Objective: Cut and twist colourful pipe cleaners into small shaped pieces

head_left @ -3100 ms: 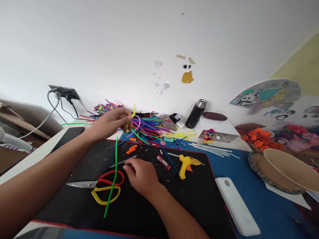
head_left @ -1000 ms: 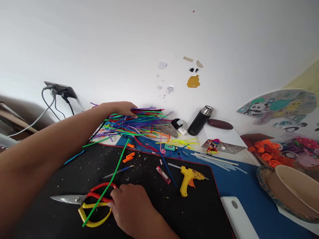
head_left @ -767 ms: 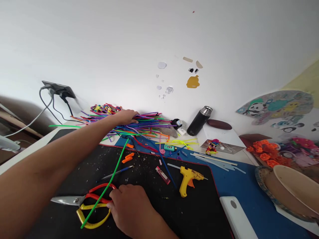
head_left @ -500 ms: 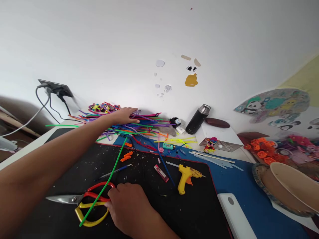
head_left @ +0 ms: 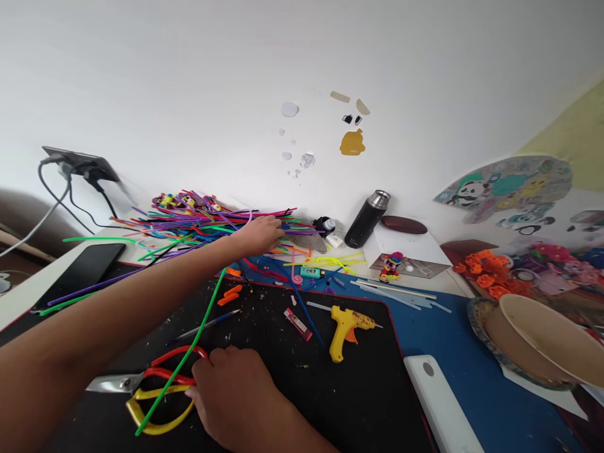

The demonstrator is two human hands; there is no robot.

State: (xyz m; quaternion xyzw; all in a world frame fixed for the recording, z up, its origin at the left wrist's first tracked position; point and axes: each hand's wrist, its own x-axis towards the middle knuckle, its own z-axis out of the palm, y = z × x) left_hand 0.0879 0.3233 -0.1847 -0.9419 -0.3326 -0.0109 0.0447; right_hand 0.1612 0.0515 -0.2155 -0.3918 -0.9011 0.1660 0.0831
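My left hand (head_left: 262, 234) reaches across to the right end of a pile of coloured pipe cleaners (head_left: 198, 226), its fingers curled together on some of them; the fingertips are partly hidden. My right hand (head_left: 233, 387) rests on the black mat, closed at the handle ends of the scissors (head_left: 163, 425), whose handles are red and yellow. A long green pipe cleaner (head_left: 193, 343) lies across these handles. Beyond the scissors are a blue pen (head_left: 212, 325) and orange pieces (head_left: 229, 294).
Right of my right hand lies a yellow glue gun (head_left: 343, 330), with a small pink and red packet (head_left: 297, 324) beside it. Farther back are a black flask (head_left: 365, 223), a white box (head_left: 410, 248) and glue sticks (head_left: 396, 290). A phone (head_left: 85, 270) lies left, a bowl (head_left: 542, 340) right.
My left hand has moved right along the pile, and its spread fingers have drawn together. The phone and purple and green pipe cleaners at the left now show more. The view has shifted slightly.
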